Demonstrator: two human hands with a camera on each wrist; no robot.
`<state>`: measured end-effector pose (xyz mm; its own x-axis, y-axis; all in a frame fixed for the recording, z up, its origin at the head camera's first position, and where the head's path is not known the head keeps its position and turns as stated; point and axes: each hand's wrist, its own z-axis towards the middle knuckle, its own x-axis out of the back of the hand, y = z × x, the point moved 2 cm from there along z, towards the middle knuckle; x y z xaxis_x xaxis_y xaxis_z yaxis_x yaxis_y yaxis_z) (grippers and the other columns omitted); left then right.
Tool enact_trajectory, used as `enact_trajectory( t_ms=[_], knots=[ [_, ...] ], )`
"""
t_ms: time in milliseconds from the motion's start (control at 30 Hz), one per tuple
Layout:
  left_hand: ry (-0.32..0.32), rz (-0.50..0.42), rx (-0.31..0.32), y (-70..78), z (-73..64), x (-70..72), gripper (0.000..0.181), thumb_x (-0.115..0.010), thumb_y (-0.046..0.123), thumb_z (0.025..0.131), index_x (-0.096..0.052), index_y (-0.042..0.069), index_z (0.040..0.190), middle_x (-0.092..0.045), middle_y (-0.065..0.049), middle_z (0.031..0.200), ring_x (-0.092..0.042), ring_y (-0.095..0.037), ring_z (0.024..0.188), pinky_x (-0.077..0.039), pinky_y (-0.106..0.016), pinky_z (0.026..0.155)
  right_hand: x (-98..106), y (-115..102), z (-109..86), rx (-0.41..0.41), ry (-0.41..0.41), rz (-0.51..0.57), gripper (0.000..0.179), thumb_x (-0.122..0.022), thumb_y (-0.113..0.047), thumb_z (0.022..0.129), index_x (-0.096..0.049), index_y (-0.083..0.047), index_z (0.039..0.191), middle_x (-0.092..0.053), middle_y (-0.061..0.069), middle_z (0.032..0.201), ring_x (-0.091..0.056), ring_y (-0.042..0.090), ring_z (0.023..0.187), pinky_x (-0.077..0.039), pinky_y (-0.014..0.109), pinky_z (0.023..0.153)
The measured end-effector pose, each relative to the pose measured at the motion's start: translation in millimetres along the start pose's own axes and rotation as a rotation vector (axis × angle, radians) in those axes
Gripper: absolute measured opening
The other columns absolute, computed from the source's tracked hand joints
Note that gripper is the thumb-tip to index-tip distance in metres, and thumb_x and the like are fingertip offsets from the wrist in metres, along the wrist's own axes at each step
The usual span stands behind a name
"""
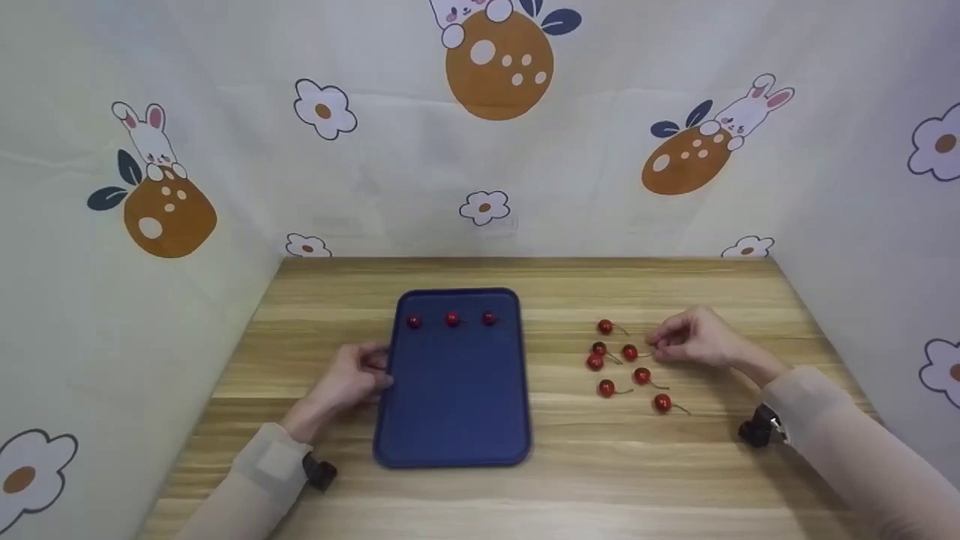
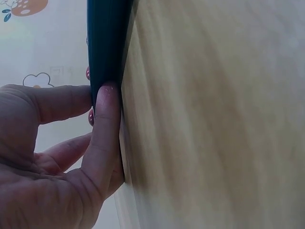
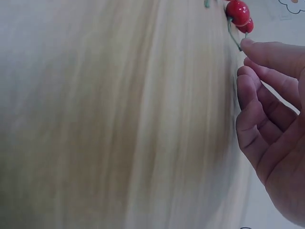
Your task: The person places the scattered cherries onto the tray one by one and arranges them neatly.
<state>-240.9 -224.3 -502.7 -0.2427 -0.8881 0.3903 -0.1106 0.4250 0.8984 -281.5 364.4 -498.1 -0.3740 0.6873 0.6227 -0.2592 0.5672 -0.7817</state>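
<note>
A dark blue tray (image 1: 454,405) lies on the wooden table with three red cherries (image 1: 452,319) in a row near its far end. My left hand (image 1: 355,375) holds the tray's left edge. In the left wrist view, the thumb (image 2: 108,102) presses the tray's side while another finger meets the rim. On the right, my right hand (image 1: 694,339) is beside a cherry (image 1: 630,352), fingertips right at its stem. Seen from the right wrist, its thumb and index finger stand slightly apart, close to the stem of the front cherry (image 3: 238,13). The other fingers curl loosely.
Several more stemmed cherries lie scattered between the tray and my right hand, including one at the back (image 1: 605,327) and one nearest me (image 1: 662,403). Printed cloth (image 1: 405,172) surrounds the table (image 1: 570,480) at the back and both sides.
</note>
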Motion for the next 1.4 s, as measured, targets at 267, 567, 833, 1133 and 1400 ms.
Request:
enact_trajectory(
  t_ms=[267, 567, 833, 1133, 1400],
  knots=[
    [0.005, 0.028, -0.004, -0.2, -0.8, 0.4, 0.071, -0.076, -0.009, 0.090, -0.055, -0.010, 0.158, -0.076, -0.023, 0.118, -0.073, -0.018, 0.094, -0.066, -0.031, 0.066, -5, 1, -0.2, 0.058, 0.040, -0.045, 0.023, -0.094, -0.001, 0.083, -0.087, 0.001, 0.105, -0.084, 0.024, 0.101, -0.071, -0.002, 0.083, -0.061, 0.014, 0.078],
    [-0.017, -0.012, 0.000, -0.8, 0.0, -0.1, 0.072, -0.074, -0.009, 0.091, -0.051, -0.013, 0.160, -0.076, -0.026, 0.122, -0.073, -0.017, 0.094, -0.066, -0.030, 0.066, -11, 2, -2.4, 0.074, 0.075, -0.043, 0.014, -0.093, -0.003, 0.086, -0.089, -0.003, 0.099, -0.085, 0.020, 0.100, -0.071, -0.003, 0.087, -0.057, 0.013, 0.082],
    [-0.016, -0.023, 0.004, -0.2, -1.0, -0.4, 0.072, -0.074, -0.009, 0.091, -0.052, -0.013, 0.159, -0.077, -0.024, 0.120, -0.074, -0.016, 0.093, -0.066, -0.031, 0.067, -9, 1, -5.0, -0.009, 0.069, 0.002, 0.017, -0.090, -0.005, 0.091, -0.087, -0.001, 0.107, -0.086, 0.021, 0.107, -0.076, -0.001, 0.090, -0.060, 0.014, 0.083],
    [-0.020, -0.017, 0.005, 0.0, -1.9, 0.2, 0.073, -0.074, -0.009, 0.091, -0.051, -0.012, 0.161, -0.077, -0.025, 0.121, -0.075, -0.017, 0.094, -0.066, -0.031, 0.067, -10, 5, -6.9, -0.192, 0.093, 0.188, 0.029, -0.083, -0.004, 0.096, -0.079, 0.012, 0.121, -0.087, 0.015, 0.104, -0.079, 0.007, 0.079, -0.069, 0.025, 0.072],
    [-0.010, -0.021, 0.008, -0.4, -1.2, 0.2, 0.073, -0.073, -0.010, 0.091, -0.052, -0.011, 0.160, -0.077, -0.023, 0.118, -0.074, -0.017, 0.093, -0.066, -0.030, 0.067, -12, 6, -7.7, -0.215, 0.117, 0.320, 0.036, -0.082, -0.004, 0.098, -0.074, 0.017, 0.126, -0.088, 0.013, 0.105, -0.083, 0.010, 0.084, -0.070, 0.027, 0.079]
  ],
)
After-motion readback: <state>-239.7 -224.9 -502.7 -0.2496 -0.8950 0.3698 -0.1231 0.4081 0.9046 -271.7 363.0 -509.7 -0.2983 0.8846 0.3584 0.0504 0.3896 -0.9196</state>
